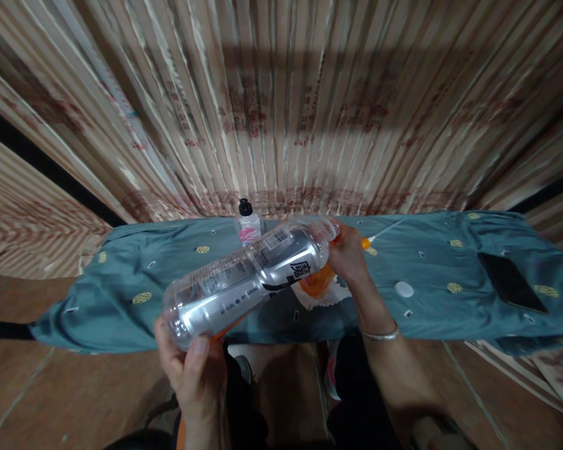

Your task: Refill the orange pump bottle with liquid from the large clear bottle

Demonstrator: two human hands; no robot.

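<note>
A large clear plastic bottle (244,281) with a silvery label and dark characters is held tilted above the cloth, its neck up toward the right. My left hand (192,362) grips the base, thumb on the near side. Around the neck end, the fingers of my right hand (349,253) are closed; the bottle's mouth is partly hidden there. Beneath the right hand, an orange translucent object (318,281) rests on crumpled white paper (331,298), mostly covered by the bottle. An orange tip with a thin clear tube (366,243) shows just beyond that hand.
Behind the large bottle stands a small clear bottle with a black cap (245,207). A round white disc (404,289) and a black phone (511,281) lie to the right on the teal patterned cloth (441,319). A beige pleated backdrop (281,112) rises behind.
</note>
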